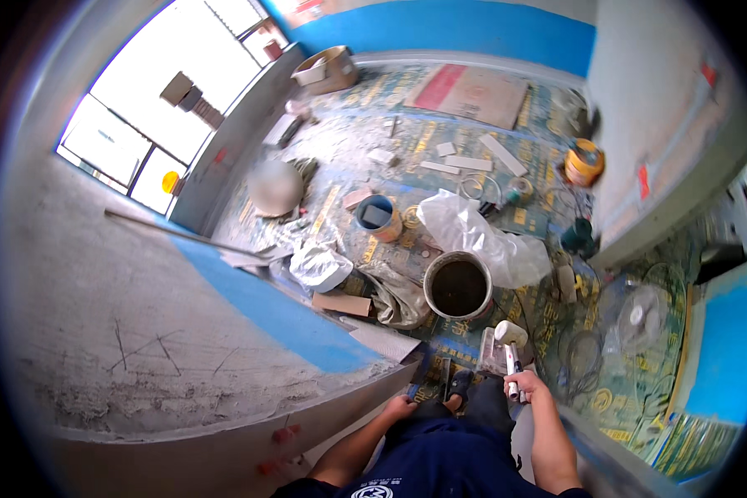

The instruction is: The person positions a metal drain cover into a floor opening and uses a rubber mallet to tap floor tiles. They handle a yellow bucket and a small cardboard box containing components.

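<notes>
My right hand [526,386] is closed around slim white tube-like handles [512,371] with a dark strip and red marks, held upright in front of my right thigh. Just beyond their upper end are a small white cylinder [510,334] and a clear shallow tray [491,352] on the floor; I cannot tell whether the handles touch them. Beside my left thigh, close to the low wall's end, my left hand [401,407] has its fingers curled in, and what they may hold is hidden. Ahead of my feet stands a round bucket [428,290] of dark grey-brown liquid.
A translucent plastic sheet [465,217] lies behind the bucket, and a blue-lined bucket [363,217] stands farther left. A low wall [224,390] borders my left. Cables [585,357] coil at right. Tile strips [502,154], a cardboard sheet [477,95] and a yellow bucket [585,166] occupy the far floor.
</notes>
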### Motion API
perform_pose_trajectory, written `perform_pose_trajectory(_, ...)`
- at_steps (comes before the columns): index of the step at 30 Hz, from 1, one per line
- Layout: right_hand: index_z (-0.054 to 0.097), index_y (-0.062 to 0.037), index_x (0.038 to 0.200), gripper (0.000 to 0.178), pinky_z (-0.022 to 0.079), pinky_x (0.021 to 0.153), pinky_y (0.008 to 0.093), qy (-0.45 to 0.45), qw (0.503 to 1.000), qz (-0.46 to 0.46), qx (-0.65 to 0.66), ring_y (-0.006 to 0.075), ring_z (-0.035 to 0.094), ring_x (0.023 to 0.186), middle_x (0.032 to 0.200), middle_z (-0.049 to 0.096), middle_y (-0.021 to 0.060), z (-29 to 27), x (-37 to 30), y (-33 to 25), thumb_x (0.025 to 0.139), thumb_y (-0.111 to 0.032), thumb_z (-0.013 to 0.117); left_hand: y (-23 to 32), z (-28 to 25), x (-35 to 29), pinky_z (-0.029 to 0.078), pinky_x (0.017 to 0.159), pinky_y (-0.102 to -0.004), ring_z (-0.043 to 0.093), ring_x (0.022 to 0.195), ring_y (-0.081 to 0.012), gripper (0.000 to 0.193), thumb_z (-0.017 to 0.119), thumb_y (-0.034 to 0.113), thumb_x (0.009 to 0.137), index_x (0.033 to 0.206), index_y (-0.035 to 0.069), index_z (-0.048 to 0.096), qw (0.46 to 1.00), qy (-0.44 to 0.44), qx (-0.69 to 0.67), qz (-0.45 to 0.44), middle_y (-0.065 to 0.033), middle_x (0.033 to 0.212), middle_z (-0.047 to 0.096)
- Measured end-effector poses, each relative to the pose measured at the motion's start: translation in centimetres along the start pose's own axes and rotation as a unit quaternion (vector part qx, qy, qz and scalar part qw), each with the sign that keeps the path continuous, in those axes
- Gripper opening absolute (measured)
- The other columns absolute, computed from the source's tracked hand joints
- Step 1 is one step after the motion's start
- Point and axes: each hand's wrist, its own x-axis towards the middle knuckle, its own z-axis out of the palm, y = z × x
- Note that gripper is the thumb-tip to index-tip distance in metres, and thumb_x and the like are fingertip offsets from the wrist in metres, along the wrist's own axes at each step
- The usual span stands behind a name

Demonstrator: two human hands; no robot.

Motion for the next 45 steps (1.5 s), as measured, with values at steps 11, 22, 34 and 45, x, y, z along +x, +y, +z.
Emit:
perform_pose_trajectory(11, 0.067, 0.0054, 0.081, 0.009, 0.051, 0.051, 0.0327, -0.064, 0.985, 0.065, -0.147, 0.0214, 0.065, 0.058, 0.072, 0.068, 0.0125, 7.8, 0.3, -12.4, 0.076, -0.003, 0.066, 21.5, -1.6, 2.7, 0.052, 0.072, -0.0314, 0.066, 0.082, -0.0217, 0.053, 0.052, 0.058, 0.093, 0.096, 0.007, 0.067, 0.763, -0.168, -0.609, -0.135, -0.0084, 0.094, 0.069)
perform_pose_trajectory(22, 0.027, -0.0048, 0.145, 0.065, 0.054, 0.063, 0.0299, -0.197, 0.92, 0.111, -0.322, 0.0193, 0.068, 0.08, 0.099, 0.065, 0.0143, 17.1, -1.0, -22.1, 0.091, -0.017, 0.06, 24.7, -6.9, 10.8, 0.052, 0.061, -0.0427, 0.062, 0.065, -0.0293, 0.022, 0.056, 0.022, 0.084, 0.09, 0.0, 0.059, 0.585, -0.061, -0.794, -0.153, -0.0151, 0.077, 0.063)
perform_pose_trajectory(34, 0.055, -0.0031, 0.113, 0.024, 0.053, 0.059, 0.0295, 0.149, 0.956, 0.083, -0.24, 0.0197, 0.066, 0.07, 0.091, 0.066, 0.012, 0.6, 3.4, -20.4, 0.093, -0.016, 0.055, 8.7, -19.5, 19.9, 0.043, 0.051, -0.0387, 0.056, 0.057, -0.0217, 0.013, 0.065, 0.005, 0.065, 0.074, -0.002, 0.059, 0.684, 0.086, -0.686, -0.235, -0.0079, 0.068, 0.056)
perform_pose_trajectory(45, 0.058, -0.0008, 0.108, 0.021, 0.055, 0.059, 0.0301, 0.216, 0.933, 0.187, -0.218, 0.0208, 0.067, 0.071, 0.091, 0.067, 0.0136, -2.9, 5.9, -13.5, 0.092, -0.013, 0.058, -1.1, -24.2, 43.1, 0.039, 0.043, -0.041, 0.052, 0.05, -0.0234, 0.013, 0.064, 0.005, 0.063, 0.07, -0.003, 0.058, 0.835, 0.062, -0.477, -0.269, -0.0114, 0.062, 0.054)
